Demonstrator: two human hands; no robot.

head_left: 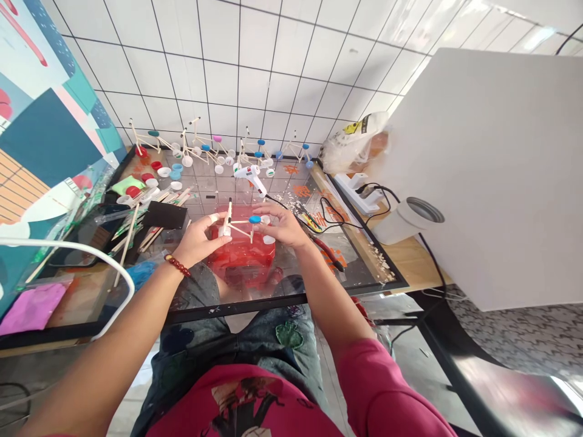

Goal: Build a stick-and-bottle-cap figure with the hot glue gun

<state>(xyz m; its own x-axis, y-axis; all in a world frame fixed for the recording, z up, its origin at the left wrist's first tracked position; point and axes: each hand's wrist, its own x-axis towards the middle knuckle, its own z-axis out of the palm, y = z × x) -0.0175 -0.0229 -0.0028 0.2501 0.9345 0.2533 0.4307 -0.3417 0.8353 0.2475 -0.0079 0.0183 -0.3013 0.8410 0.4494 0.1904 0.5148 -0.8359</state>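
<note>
Between my two hands is a small model tricycle [240, 230] of pale wooden sticks, with a blue oval seat, white bottle-cap wheels and dark-tipped handlebars. My left hand [200, 241] pinches its front end near the front wheel, with the thumb below. At the back, my right hand [286, 228] has its thumb and fingers closed around the rear wheels, partly hiding them. A white hot glue gun [251, 178] lies just beyond the model on the glass tabletop [200, 297]. Red-handled pliers [328, 252] lie to the right of my right hand.
Several finished-looking stick models [207, 147] line the wall side. Loose bottle caps [175, 172], wooden sticks [132, 233] and a black rectangle [167, 215] are at left. A power strip [359, 193], white cylindrical container [407, 220] and plastic bag [357, 145] stand right. A black cable crosses the tabletop.
</note>
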